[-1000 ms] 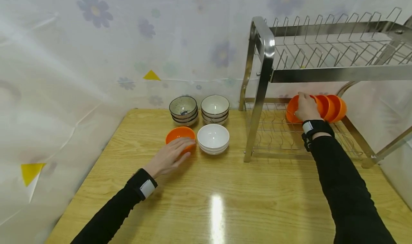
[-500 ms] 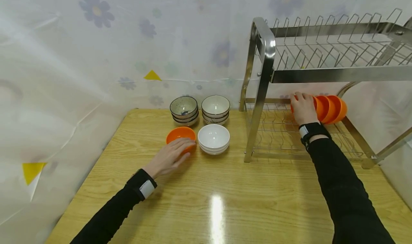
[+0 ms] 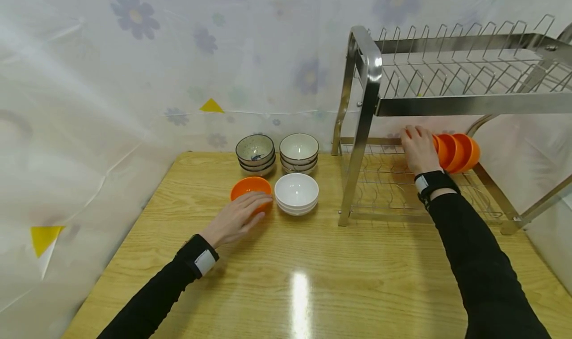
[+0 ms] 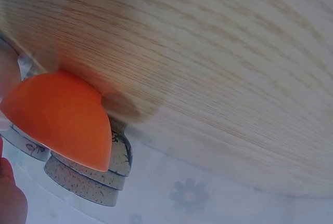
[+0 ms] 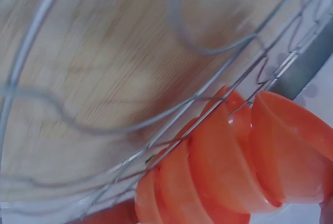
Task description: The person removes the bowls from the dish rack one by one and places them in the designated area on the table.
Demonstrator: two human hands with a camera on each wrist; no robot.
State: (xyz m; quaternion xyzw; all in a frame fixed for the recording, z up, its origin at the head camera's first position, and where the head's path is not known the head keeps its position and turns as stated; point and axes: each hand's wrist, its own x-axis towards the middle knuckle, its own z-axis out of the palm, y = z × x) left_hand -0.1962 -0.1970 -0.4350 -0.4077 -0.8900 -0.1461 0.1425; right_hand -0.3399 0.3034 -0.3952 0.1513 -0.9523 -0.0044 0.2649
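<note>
On the wooden table, an orange bowl (image 3: 247,184) stands upright, its near right part covered by my left hand (image 3: 233,219). That hand's fingers lie straight across the bowl's rim; a fingertip (image 4: 11,200) shows at the edge of the left wrist view. Inside the rack's lower shelf, my right hand (image 3: 420,150) grips the leftmost orange bowl (image 5: 286,151), which it mostly hides in the head view. Several more orange bowls (image 3: 469,153) stand on their sides, nested closely, just right of the hand. A bit of finger (image 5: 327,212) meets the bowl in the right wrist view.
The two-tier metal dish rack (image 3: 451,106) takes up the right side, its upper tier above my right hand. A stack of white bowls (image 3: 297,192) stands beside the left orange bowl. Behind are speckled bowls (image 3: 254,150) and dark-rimmed pale bowls (image 3: 299,148).
My right hand has shifted slightly left on the rack and now covers most of the leftmost orange bowl. The left hand has stayed at its bowl.
</note>
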